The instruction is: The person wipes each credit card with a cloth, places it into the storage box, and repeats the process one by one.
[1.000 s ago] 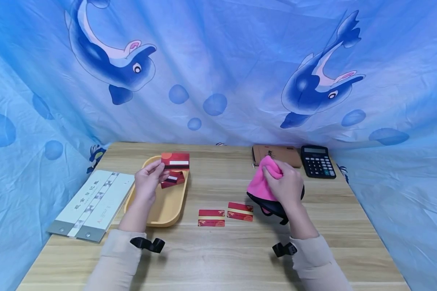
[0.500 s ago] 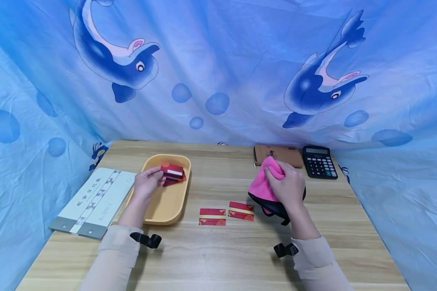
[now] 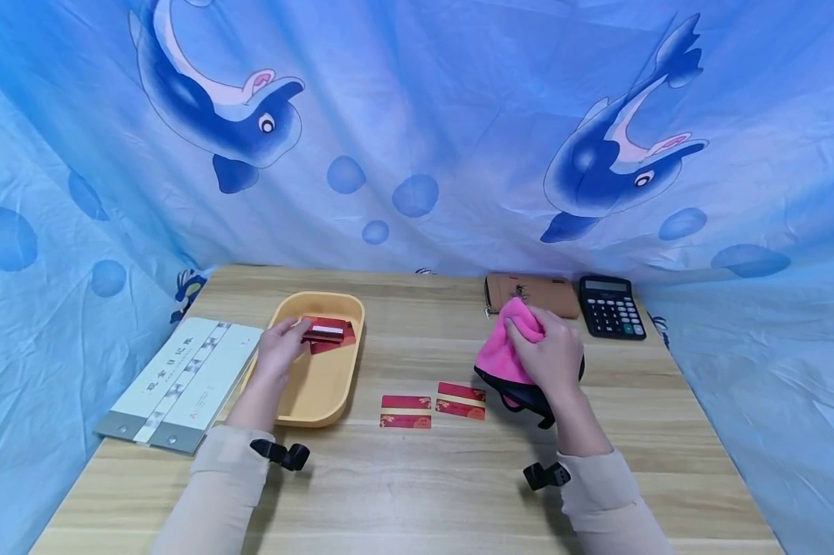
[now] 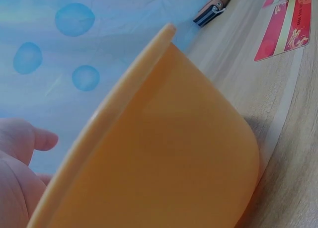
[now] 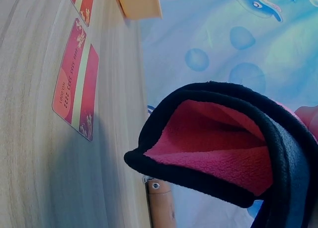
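Observation:
In the head view my left hand (image 3: 280, 345) is low over the yellow tray (image 3: 316, 401), pinching a red card (image 3: 325, 331) with a dark stripe and a white strip. Another red card (image 3: 348, 336) shows beneath it in the tray. The left wrist view shows part of the left hand (image 4: 20, 163) behind the tray wall (image 4: 174, 138), which hides the card. My right hand (image 3: 547, 348) grips a bunched pink fleece piece (image 3: 498, 356) with black edging, held above the table. In the right wrist view its pink-lined hollow (image 5: 213, 143) gapes toward the camera.
Two red cards with a pale stripe, a left one (image 3: 405, 412) and a right one (image 3: 461, 401), lie mid-table. A brown wallet (image 3: 549, 291) and a black calculator (image 3: 610, 308) stand at the back right. Left of the tray lies a white ledger (image 3: 181, 381).
My left hand has lowered the red card from above the tray down into it, tilting it flatter beside the other red card. The right hand and the pink fleece piece have stayed put.

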`<state>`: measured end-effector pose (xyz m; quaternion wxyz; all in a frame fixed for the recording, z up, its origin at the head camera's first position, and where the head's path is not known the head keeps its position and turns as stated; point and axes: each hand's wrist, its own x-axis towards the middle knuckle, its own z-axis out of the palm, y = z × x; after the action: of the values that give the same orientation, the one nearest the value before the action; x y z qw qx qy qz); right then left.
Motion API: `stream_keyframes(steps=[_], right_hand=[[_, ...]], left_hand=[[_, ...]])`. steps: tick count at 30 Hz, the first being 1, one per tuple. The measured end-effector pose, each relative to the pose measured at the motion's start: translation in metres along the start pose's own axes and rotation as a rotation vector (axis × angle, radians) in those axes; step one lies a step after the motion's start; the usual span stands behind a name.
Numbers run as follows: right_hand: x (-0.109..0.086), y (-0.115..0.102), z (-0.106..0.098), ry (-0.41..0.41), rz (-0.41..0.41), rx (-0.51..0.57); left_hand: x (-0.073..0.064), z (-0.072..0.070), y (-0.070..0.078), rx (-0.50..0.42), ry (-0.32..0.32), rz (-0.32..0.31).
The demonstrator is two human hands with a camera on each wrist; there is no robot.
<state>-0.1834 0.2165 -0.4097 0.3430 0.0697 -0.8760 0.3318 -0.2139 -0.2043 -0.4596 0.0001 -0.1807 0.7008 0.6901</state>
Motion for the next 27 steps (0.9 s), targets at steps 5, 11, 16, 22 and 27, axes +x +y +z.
stream_keyframes(steps=[5,11,16,22,27], right_hand=[[0.001,-0.001,-0.002,-0.017,0.012,0.001],[0.000,0.003,-0.003,-0.030,0.029,0.006],[-0.001,0.005,-0.004,-0.021,0.030,0.018],[-0.002,0.008,-0.007,-0.001,0.026,0.045],[-0.004,0.012,-0.009,0.011,0.044,0.052]], left_hand=[[0.000,-0.001,0.001,-0.015,-0.032,-0.005],[-0.002,0.001,0.002,0.073,-0.025,0.045],[-0.016,0.016,0.011,0.147,0.024,0.168],[-0.036,0.037,0.020,0.187,-0.067,0.395],[-0.057,0.055,0.024,0.184,-0.207,0.570]])
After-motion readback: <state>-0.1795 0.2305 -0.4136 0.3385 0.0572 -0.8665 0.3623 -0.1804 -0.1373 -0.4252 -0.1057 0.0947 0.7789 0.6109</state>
